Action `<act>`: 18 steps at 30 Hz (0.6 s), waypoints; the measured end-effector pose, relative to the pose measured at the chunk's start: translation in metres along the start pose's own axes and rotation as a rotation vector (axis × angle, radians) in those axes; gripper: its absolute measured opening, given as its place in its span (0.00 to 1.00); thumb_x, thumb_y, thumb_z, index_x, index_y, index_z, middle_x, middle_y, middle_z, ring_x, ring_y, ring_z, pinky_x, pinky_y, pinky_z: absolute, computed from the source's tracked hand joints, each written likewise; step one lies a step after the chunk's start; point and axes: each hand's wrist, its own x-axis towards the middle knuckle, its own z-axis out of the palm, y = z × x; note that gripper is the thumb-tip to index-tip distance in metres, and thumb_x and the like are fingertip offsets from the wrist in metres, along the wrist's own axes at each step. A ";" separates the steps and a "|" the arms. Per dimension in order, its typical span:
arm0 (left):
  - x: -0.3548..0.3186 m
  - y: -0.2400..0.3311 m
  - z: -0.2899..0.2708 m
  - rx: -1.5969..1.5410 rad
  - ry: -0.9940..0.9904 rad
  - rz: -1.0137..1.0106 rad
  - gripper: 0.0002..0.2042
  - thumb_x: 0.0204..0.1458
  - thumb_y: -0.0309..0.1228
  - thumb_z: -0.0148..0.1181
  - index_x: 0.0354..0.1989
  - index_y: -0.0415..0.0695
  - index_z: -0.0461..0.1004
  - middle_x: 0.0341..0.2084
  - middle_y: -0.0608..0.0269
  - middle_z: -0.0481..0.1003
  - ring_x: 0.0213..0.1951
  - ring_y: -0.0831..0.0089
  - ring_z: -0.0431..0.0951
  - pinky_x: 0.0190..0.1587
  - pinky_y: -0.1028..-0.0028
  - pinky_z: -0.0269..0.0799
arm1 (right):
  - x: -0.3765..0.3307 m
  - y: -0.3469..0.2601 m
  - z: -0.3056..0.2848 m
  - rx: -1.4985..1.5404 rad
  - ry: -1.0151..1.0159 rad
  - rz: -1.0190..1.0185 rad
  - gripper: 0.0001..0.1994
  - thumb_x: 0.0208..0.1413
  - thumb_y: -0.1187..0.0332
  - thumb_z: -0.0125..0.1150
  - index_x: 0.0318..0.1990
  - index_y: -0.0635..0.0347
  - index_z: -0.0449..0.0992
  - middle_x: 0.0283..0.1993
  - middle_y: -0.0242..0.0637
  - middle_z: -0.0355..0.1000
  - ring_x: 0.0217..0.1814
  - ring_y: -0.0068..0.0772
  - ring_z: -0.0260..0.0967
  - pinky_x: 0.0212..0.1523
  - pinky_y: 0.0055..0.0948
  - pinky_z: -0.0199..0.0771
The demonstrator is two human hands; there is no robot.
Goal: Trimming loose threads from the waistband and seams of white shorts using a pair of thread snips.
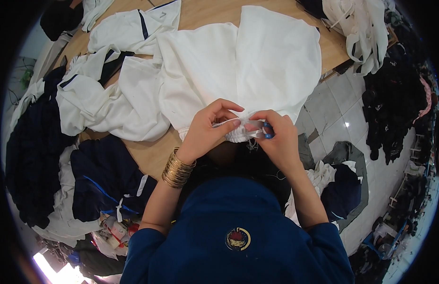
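Observation:
A white garment lies spread on a wooden table, its gathered elastic edge pulled toward me. My left hand pinches that gathered edge between thumb and fingers; gold bangles sit on its wrist. My right hand grips the same edge from the right and also holds a small blue-handled tool, most of it hidden by the fingers. The two hands nearly touch over the waistband.
More white garments with dark trim are heaped on the table's left. Dark navy clothes pile at the left edge and on the tiled floor at right. White pieces hang off the far right table corner.

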 end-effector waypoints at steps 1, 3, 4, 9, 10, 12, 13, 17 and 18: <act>-0.001 0.002 0.001 0.044 0.010 0.009 0.13 0.50 0.24 0.57 0.46 0.39 0.69 0.30 0.65 0.75 0.35 0.83 0.72 0.41 0.81 0.66 | 0.000 0.001 0.002 -0.080 0.012 -0.072 0.13 0.35 0.73 0.66 0.33 0.56 0.72 0.27 0.32 0.72 0.25 0.31 0.66 0.33 0.28 0.60; -0.001 0.004 0.004 0.088 0.017 0.018 0.14 0.49 0.23 0.57 0.45 0.39 0.70 0.30 0.65 0.75 0.35 0.82 0.72 0.40 0.81 0.66 | 0.001 0.003 0.005 -0.160 0.025 -0.143 0.13 0.35 0.73 0.67 0.32 0.56 0.72 0.27 0.32 0.72 0.25 0.31 0.66 0.33 0.29 0.59; -0.001 0.005 0.006 0.130 0.040 0.033 0.13 0.49 0.23 0.57 0.45 0.39 0.70 0.29 0.65 0.75 0.34 0.81 0.73 0.40 0.80 0.66 | 0.002 0.005 0.005 -0.211 0.027 -0.213 0.14 0.34 0.73 0.67 0.31 0.56 0.71 0.26 0.33 0.71 0.25 0.32 0.67 0.33 0.30 0.59; -0.002 0.010 0.008 0.263 0.091 0.035 0.12 0.49 0.24 0.58 0.43 0.40 0.72 0.29 0.64 0.75 0.34 0.81 0.73 0.40 0.79 0.67 | 0.011 0.001 -0.002 -0.133 -0.027 -0.142 0.13 0.35 0.72 0.66 0.31 0.60 0.71 0.23 0.35 0.70 0.23 0.30 0.66 0.31 0.27 0.60; -0.002 0.011 0.007 0.260 0.078 0.030 0.11 0.49 0.25 0.58 0.42 0.39 0.72 0.29 0.64 0.75 0.34 0.81 0.73 0.40 0.79 0.67 | 0.012 -0.001 -0.005 0.046 -0.082 0.026 0.11 0.37 0.72 0.65 0.31 0.62 0.71 0.22 0.34 0.69 0.23 0.26 0.64 0.30 0.24 0.60; -0.001 0.010 0.006 0.256 0.065 0.025 0.10 0.50 0.25 0.57 0.41 0.39 0.73 0.30 0.65 0.75 0.34 0.81 0.73 0.40 0.79 0.67 | 0.015 -0.001 -0.010 0.224 -0.138 0.195 0.10 0.39 0.72 0.63 0.30 0.64 0.71 0.21 0.33 0.68 0.22 0.21 0.63 0.28 0.21 0.60; -0.001 0.007 0.005 0.265 0.063 0.042 0.10 0.50 0.26 0.57 0.41 0.39 0.73 0.31 0.65 0.76 0.34 0.81 0.73 0.40 0.79 0.67 | 0.017 0.001 -0.013 0.288 -0.161 0.239 0.09 0.41 0.72 0.62 0.30 0.65 0.72 0.21 0.31 0.68 0.23 0.18 0.61 0.27 0.19 0.60; 0.000 0.006 0.005 0.230 0.045 0.032 0.09 0.52 0.26 0.55 0.40 0.39 0.74 0.32 0.65 0.76 0.33 0.81 0.73 0.41 0.79 0.68 | 0.020 0.004 -0.015 0.392 -0.191 0.288 0.07 0.44 0.71 0.60 0.29 0.66 0.72 0.21 0.27 0.66 0.25 0.14 0.58 0.26 0.17 0.59; 0.000 0.007 0.005 0.229 0.043 0.033 0.09 0.52 0.26 0.55 0.40 0.39 0.74 0.32 0.65 0.76 0.33 0.81 0.73 0.41 0.79 0.68 | 0.020 0.004 -0.015 0.390 -0.190 0.290 0.07 0.44 0.71 0.60 0.29 0.66 0.72 0.21 0.27 0.66 0.25 0.14 0.58 0.26 0.17 0.59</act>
